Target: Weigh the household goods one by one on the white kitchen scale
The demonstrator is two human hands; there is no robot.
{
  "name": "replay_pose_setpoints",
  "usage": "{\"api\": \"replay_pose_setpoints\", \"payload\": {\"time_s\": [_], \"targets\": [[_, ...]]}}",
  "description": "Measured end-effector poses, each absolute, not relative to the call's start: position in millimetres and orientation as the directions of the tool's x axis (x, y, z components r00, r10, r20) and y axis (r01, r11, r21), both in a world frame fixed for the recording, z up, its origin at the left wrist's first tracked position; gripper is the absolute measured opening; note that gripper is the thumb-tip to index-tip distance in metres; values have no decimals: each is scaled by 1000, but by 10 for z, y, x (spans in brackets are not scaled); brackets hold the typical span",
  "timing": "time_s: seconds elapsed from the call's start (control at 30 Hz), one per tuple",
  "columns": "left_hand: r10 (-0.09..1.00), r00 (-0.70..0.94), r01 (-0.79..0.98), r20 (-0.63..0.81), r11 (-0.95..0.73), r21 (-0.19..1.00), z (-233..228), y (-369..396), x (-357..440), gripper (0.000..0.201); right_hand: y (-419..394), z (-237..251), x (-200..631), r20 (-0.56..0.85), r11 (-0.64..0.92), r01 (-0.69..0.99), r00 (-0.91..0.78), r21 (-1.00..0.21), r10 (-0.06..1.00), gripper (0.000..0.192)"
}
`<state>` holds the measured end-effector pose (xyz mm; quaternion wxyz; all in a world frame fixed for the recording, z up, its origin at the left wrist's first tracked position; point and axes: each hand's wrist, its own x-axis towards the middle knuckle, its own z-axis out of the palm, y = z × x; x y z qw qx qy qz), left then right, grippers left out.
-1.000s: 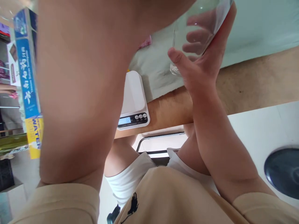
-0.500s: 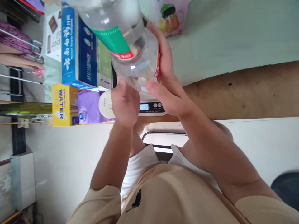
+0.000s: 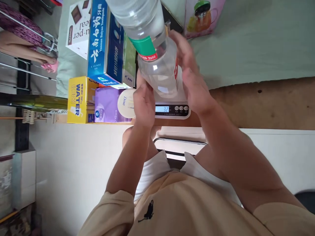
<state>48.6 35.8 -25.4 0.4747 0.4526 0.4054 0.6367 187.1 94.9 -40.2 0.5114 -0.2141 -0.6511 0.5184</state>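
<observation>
A clear, ribbed plastic bottle [image 3: 159,77] with a green and red label stands over a white kitchen scale [image 3: 187,114], whose display reads 32. My right hand [image 3: 193,77] is at the bottle's right side, fingers and thumb apart and curved around it; a gap shows beside the thumb. My left hand [image 3: 144,105] is low at the bottle's left side, partly curled with the thumb near its base. Its other fingers are mostly hidden behind the bottle. Beside that hand lies a round white Dove container [image 3: 126,103].
Left of my hands stand a blue toothpaste box [image 3: 98,49], a yellow box [image 3: 78,101], a purple pack [image 3: 105,105] and a white box [image 3: 80,26]. A pink box [image 3: 203,16] is at the back. A person's bare leg [image 3: 27,49] shows at far left.
My right hand has loosened from the bottle, its fingers now spread at the side. The view has shifted, so the table items appear farther right. The display still reads 32.
</observation>
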Motion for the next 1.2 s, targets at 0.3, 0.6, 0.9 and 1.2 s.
{"api": "replay_pose_setpoints", "payload": {"time_s": [0.3,0.6,0.9,1.2], "targets": [[813,-372,208,448,-397,894,307,-457,576,41,953,-358,2189,379,397,-108,151,-912,913,37],[872,-302,103,386,-373,922,219,7,338,51,974,-437,2183,394,405,-47,153,-913,906,39],[934,-22,49,356,-354,934,374,569,414,49,1024,-489,2196,424,446,-101,186,-889,887,35],[854,-10,328,521,-489,808,408,620,451,30,1041,-508,2205,457,497,-194,216,-846,863,35]]}}
